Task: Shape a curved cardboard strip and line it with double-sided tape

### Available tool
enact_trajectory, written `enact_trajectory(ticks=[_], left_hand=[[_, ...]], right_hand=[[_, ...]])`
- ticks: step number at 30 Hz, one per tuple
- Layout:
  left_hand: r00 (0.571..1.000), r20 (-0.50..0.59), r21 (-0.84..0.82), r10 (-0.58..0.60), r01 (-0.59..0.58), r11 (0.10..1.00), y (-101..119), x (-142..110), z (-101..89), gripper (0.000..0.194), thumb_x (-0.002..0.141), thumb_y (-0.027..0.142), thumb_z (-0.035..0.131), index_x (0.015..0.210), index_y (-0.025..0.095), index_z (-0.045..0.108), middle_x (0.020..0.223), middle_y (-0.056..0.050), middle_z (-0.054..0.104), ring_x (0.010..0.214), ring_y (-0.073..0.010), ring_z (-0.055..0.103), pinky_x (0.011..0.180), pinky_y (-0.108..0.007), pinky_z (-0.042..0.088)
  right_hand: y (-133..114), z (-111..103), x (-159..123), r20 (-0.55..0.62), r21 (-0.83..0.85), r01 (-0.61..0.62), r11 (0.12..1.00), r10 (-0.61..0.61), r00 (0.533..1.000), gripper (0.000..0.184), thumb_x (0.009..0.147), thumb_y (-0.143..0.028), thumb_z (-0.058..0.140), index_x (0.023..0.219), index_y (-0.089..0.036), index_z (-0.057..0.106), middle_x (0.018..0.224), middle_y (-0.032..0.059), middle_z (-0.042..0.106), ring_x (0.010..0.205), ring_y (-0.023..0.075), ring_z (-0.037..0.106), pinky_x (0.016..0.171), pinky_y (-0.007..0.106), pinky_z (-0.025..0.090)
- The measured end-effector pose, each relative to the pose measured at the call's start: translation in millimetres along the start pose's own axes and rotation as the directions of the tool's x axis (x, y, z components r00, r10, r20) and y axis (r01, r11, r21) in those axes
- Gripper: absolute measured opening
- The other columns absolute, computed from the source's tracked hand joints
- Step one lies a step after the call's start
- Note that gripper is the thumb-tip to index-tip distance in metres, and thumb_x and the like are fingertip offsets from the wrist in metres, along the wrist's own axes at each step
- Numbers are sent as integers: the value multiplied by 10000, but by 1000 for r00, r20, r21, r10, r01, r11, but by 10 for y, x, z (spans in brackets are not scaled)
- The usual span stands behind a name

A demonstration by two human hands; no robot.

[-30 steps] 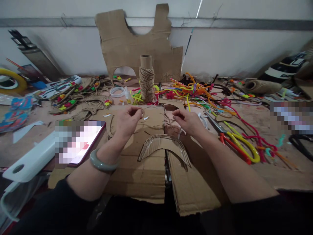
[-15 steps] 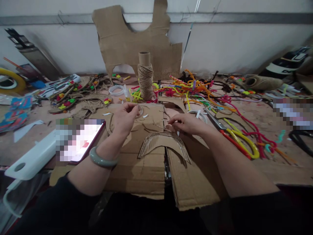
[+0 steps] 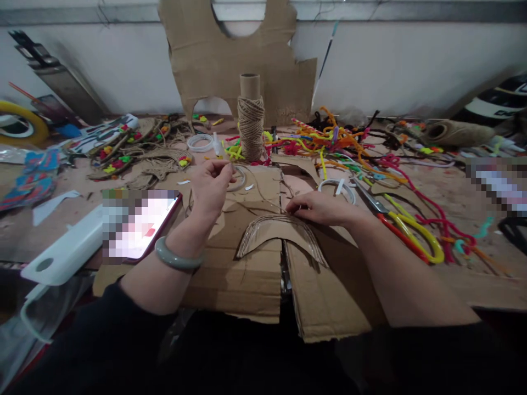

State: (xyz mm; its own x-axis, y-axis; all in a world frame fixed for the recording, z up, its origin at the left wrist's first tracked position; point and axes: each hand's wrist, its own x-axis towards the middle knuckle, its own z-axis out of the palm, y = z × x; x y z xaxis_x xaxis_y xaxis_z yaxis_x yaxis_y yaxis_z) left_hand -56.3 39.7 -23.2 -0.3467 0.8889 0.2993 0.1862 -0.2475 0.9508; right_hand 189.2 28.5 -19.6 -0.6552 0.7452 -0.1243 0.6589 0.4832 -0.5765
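Observation:
On the cardboard sheet lies a crescent-shaped cardboard piece, its curved upper edge lined with rows of brown twine. My right hand is just above the crescent's top, its thumb and fingertips pinched on a thin strand of twine. The strand arcs up and left toward my left hand, whose thumb and forefinger are pressed together on it. That hand hovers over the sheet's upper left, beside a clear ring-shaped roll. Fingers partly hide both grip points.
A twine spool stands upright behind the sheet. To the right lie scissors and a tangle of coloured cords. A phone and a white device are at left. A cut-out cardboard panel leans on the wall.
My right hand has lowered onto the crescent's top edge, its fingers closing more. My left hand stays raised and pinched. The whole view has shifted slightly.

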Motion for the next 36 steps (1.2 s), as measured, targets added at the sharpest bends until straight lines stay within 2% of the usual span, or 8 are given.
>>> enact_trajectory(ticks=[7, 10, 15, 18, 22, 28, 32, 36], left_hand=[[1000, -14, -7, 26, -26, 1000, -55, 29, -2, 67, 754, 235, 610, 796, 183, 616, 713, 7, 659, 555, -75, 592, 533, -200, 462], [997, 74, 63, 15, -20, 998, -36, -2, 3, 84, 751, 219, 609, 820, 177, 632, 715, 0, 663, 601, -88, 594, 581, -215, 478], [924, 378, 276, -52, -58, 959, 58, -84, 16, 98, 711, 166, 635, 800, 148, 673, 774, -21, 692, 711, -117, 607, 699, -246, 491], [924, 380, 295, -48, -72, 953, 60, -87, 18, 115, 742, 202, 618, 824, 149, 680, 814, -28, 705, 720, -121, 605, 704, -251, 486], [920, 392, 252, -19, -88, 964, 8, -74, 18, 136, 766, 225, 587, 821, 148, 684, 806, -24, 704, 727, -120, 599, 703, -248, 476], [914, 405, 197, -16, -71, 978, 62, -132, 34, 135, 769, 248, 587, 766, 142, 670, 722, -13, 666, 676, -111, 568, 668, -238, 448], [867, 461, 184, -190, 116, 976, 115, -174, 42, 178, 784, 316, 593, 756, 147, 642, 684, -19, 632, 598, -103, 539, 546, -220, 390], [719, 623, 186, -308, 246, 951, 139, -207, 31, 311, 818, 435, 556, 715, 147, 612, 653, -10, 586, 532, -79, 467, 489, -210, 326]], right_hand=[[61, 37, 8, 11, -43, -8, 999, 8, 1000, 313, 723, -70, 539, 875, -262, 734, 878, 4, 740, 789, 179, 644, 729, 288, 466], [108, 56, 35, -172, -120, -142, 983, 120, 978, 237, 753, -116, 563, 859, -248, 729, 835, 30, 728, 717, 188, 619, 642, 293, 425], [173, 33, 60, -493, -209, -373, 904, 232, 838, 161, 787, -224, 586, 887, -221, 712, 830, 70, 709, 665, 200, 574, 571, 304, 341], [108, 42, 55, -441, -154, -215, 964, 128, 889, 129, 816, -272, 569, 821, -235, 692, 789, 41, 695, 661, 179, 570, 586, 289, 358], [-51, 97, 59, -191, -70, -65, 995, 51, 980, 166, 826, -271, 558, 697, -230, 655, 690, 24, 666, 626, 162, 559, 600, 281, 381], [-81, 119, 76, -23, 48, -31, 998, 32, 999, 142, 802, -273, 556, 786, -220, 686, 760, 16, 695, 704, 166, 595, 672, 286, 432], [-47, 53, 35, -124, 198, -21, 980, 46, 991, 219, 812, -384, 553, 828, -214, 690, 833, 33, 700, 758, 174, 611, 708, 298, 462], [-47, -7, -3, -284, 331, 4, 944, 96, 954, 284, 785, -489, 592, 811, -221, 685, 887, 48, 707, 804, 194, 625, 721, 319, 486]])
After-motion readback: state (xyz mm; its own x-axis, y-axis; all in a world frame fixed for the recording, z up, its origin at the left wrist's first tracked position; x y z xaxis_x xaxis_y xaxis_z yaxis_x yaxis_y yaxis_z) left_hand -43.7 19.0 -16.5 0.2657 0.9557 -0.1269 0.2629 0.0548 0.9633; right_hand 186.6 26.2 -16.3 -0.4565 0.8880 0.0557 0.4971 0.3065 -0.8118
